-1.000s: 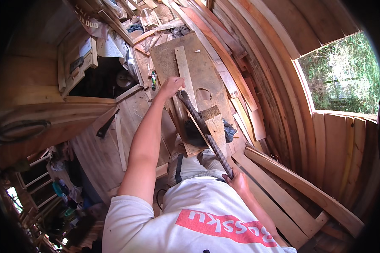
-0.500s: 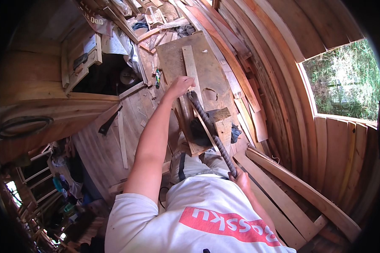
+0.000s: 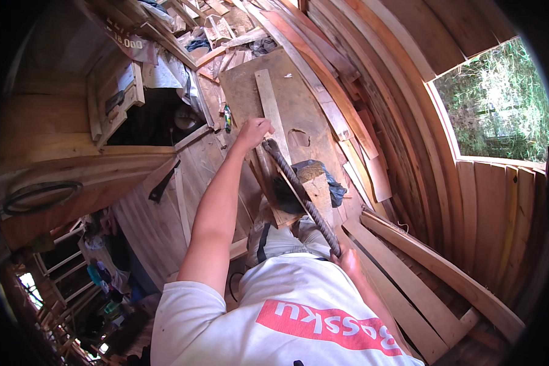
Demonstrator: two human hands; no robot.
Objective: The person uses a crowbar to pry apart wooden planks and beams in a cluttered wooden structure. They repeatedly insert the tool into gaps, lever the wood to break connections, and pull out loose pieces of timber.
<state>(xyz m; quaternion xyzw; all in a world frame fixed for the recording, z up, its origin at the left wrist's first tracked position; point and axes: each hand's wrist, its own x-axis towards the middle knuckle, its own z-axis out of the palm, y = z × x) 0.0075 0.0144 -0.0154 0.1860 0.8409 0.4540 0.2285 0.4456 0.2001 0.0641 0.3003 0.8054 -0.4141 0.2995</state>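
Observation:
A long dark stick with a spiral, rope-like surface (image 3: pixel 296 186) slants across my lap, its far end tilted up and to the left. Near my waist, my right hand (image 3: pixel 348 261) is closed round the stick's near end. My left hand (image 3: pixel 254 132) is stretched forward beside the far end with its fingers pinched together; what they hold, if anything, is hidden. Under the stick is a wooden block (image 3: pixel 318 190), with dark plastic (image 3: pixel 330 183) around it. A pale flat wooden strip (image 3: pixel 269 100) lies on the brown board (image 3: pixel 241 82) beyond.
Planks (image 3: pixel 402 287) lie on the floor to my right, below a curved plank wall (image 3: pixel 402 122) with a window opening (image 3: pixel 494 107). A dark saw-like blade (image 3: pixel 163 186) and a small green tube (image 3: pixel 227 118) lie to the left. Wood scraps (image 3: pixel 219 30) clutter the far end.
My left hand and the stick's far end sit slightly lower and further left in view. The whole view has also shifted a little. More dark plastic now shows beside the block.

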